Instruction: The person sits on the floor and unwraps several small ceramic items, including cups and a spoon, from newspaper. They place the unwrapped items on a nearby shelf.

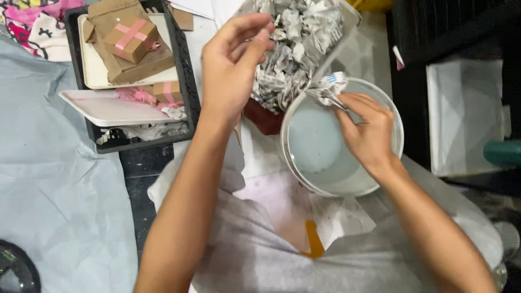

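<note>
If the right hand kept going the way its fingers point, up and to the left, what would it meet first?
Probably the clear bag of crumpled newsprint; the right hand already pinches one scrap just below it, though depth is unclear.

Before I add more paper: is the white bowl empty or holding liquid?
Holding liquid: the bowl shows a pale, smooth pool across its bottom. The right hand holds a paper scrap above it.

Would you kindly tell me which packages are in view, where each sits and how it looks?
Small box: brown cardboard cube with crossed pink tape, atop flat cardboard in the black crate.
Second small box: brown with pink tape, lower in the crate, beside a white tray.
</note>
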